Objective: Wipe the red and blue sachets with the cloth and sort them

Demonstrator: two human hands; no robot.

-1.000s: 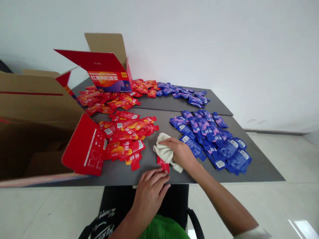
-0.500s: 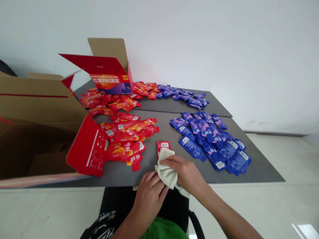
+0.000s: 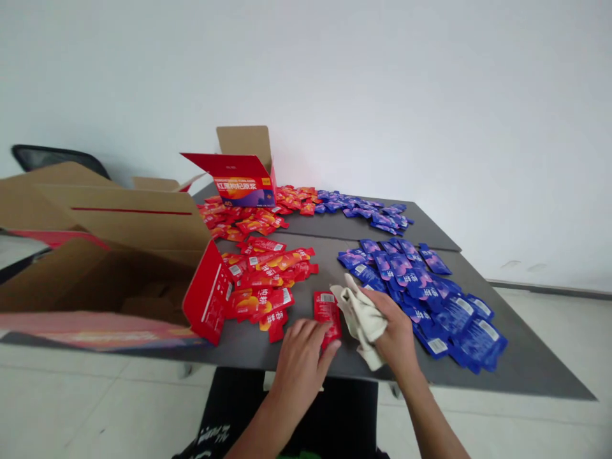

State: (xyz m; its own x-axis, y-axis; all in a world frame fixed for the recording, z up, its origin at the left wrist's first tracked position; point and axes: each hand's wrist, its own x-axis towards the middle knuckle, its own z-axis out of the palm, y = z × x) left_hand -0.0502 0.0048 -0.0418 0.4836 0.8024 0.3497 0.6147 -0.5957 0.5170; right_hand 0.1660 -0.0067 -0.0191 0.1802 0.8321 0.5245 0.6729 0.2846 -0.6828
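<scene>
lower centre: right hand (image 3: 396,329) pinched white cloth (image 3: 362,320) beside red sachet (image 3: 327,308) | left hand (image 3: 304,357) at its edge, couldn't tell grip | step: apparently wiping | next move probably needed sachet steadied

My right hand (image 3: 396,328) moved the cloth (image 3: 358,319) off the red sachet (image 3: 326,312); hand and cloth now right of it, its printed face mostly uncovered.

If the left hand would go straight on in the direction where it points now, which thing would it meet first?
Most likely the lone red sachet just ahead of the left hand. Its fingers overlap the sachet's near end in this view; whether they touch is unclear.
</scene>
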